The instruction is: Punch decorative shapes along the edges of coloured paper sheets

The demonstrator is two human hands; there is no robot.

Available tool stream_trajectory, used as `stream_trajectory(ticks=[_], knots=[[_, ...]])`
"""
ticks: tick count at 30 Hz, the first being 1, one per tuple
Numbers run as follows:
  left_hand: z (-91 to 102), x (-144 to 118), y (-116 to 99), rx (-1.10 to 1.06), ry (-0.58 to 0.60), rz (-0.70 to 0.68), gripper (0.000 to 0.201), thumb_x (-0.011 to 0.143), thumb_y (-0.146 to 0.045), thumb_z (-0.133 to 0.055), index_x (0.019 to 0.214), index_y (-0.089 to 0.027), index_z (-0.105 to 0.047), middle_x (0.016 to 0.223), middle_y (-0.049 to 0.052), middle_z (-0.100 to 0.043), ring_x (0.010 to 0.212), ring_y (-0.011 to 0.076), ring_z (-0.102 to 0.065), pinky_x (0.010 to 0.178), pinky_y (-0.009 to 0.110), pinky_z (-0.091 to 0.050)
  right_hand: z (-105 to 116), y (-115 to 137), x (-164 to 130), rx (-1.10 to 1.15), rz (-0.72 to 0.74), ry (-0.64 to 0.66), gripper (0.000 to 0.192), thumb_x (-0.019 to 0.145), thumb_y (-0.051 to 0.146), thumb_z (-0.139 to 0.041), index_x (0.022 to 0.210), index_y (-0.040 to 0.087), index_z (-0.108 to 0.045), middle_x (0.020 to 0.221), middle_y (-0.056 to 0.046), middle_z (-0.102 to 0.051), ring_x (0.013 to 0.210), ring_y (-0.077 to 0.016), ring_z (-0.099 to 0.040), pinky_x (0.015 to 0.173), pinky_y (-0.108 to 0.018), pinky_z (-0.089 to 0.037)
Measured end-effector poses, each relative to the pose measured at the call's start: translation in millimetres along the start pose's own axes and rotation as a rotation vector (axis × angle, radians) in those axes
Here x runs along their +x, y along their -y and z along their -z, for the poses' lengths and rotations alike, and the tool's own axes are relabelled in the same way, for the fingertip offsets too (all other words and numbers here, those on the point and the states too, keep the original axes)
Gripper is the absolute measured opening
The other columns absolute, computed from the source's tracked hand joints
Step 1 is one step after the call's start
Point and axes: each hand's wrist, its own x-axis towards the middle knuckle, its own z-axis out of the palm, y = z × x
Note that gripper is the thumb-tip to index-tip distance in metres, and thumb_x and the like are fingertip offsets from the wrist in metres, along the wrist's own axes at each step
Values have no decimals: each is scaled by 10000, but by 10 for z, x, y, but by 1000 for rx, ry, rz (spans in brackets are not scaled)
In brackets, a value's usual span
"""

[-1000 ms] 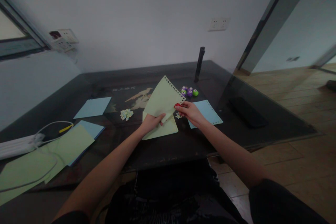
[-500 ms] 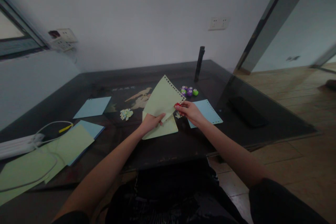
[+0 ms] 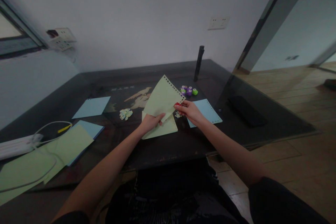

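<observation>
Dim, bluish indoor light; daylight brightens the wooden floor at right. The dark bench reflects faintly. Edges bend with wide-angle distortion; corners look soft.

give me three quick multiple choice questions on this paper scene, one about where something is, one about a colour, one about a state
1. Where do the small round punches lie?
A. on the floor
B. on the table beyond the right hand
C. on the windowsill

2. What colour is the sheet that both hands hold?
A. pale green
B. red
C. white

3. How is that sheet held?
A. flat on the table
B. rolled into a tube
C. raised and tilted, the left hand at its lower edge, the right hand at its punched edge

Answers:
1. B: they sit on the dark table just past the right hand.
2. A: it is pale green, unlike the blue sheet beside it.
3. C: its top corner stands clear of the table.
</observation>
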Motion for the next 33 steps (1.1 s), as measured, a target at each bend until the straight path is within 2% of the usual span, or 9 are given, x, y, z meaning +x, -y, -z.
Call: stream_trajectory(ticks=[8,16,24,28,31,33], knots=[[-4,-13,-64,6,-13,41,189,781,-321,-578,781,-145,-646,461,-19,-585,475,150,-567,599,255,-474,5,-5,8,-7,-18,-11,367,549,398,-811,730,154,-604,631,17,-564,494,-67,-441,459,-232,-274],[-11,-9,-45,18,4,13,222,794,-339,-559,731,-135,-620,435,-26,-549,410,121,-494,532,243,-443,12,-8,4,-17,-8,-17,346,557,387,-803,740,155,-623,624,18,-558,487,-66,-398,453,-237,-256],[-9,-23,-41,-1,2,-24,223,785,-364,-566,763,-147,-615,447,-23,-562,439,133,-527,556,252,-461,30,-22,17,-14,-1,-4,346,559,398,-797,746,162,-628,621,17,-555,486,-66,-391,436,-227,-246],[-13,-25,-56,5,-4,13,239,783,-369,-573,767,-137,-629,450,-13,-578,422,134,-520,537,256,-465,22,-1,7,-17,-11,-17,361,538,399,-805,740,158,-626,633,12,-568,493,-66,-394,442,-225,-257],[-14,-7,-57,-15,-22,2,233,779,-337,-583,878,-136,-648,553,11,-650,473,147,-574,583,274,-495,15,3,8,-12,-4,-25,365,532,393,-807,743,155,-629,643,9,-574,492,-64,-389,445,-228,-256],[-13,5,-57,-25,-47,-45,241,773,-320,-593,933,-149,-652,660,34,-697,604,170,-641,683,295,-516,15,-1,14,-6,5,-25,363,528,387,-809,747,158,-631,651,7,-576,501,-67,-390,444,-226,-248]])
